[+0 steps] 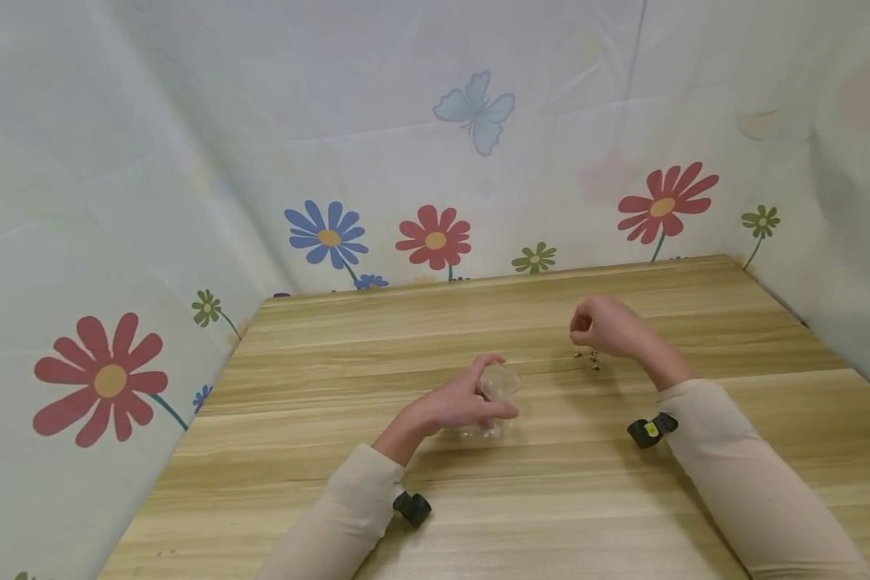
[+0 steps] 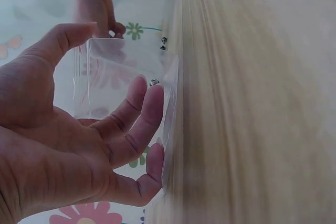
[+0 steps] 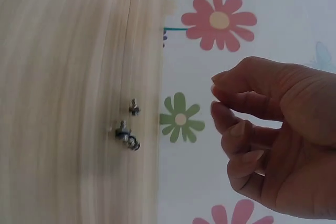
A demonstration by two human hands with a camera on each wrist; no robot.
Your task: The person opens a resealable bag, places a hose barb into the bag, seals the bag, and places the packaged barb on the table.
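Observation:
In the head view my left hand (image 1: 453,405) grips a clear plastic bag (image 1: 503,383) near the middle of the table. The left wrist view has the thumb at the rim of the bag (image 2: 107,59) and the other fingers curled along its side. One small screw (image 2: 154,82) shows through the plastic. Over to the right, my right hand (image 1: 612,326) hovers above several small metal screws (image 1: 594,359). Its thumb and fingers (image 3: 239,129) are curled with their tips close together, and no object shows between them. In the right wrist view the screws (image 3: 124,132) lie apart from the fingertips.
The wood-grain table (image 1: 319,354) ends at a white cloth backdrop (image 1: 377,145) printed with flowers and a butterfly. Each sleeve carries a black wrist camera, the left camera (image 1: 412,509) and the right camera (image 1: 651,431), low over the table.

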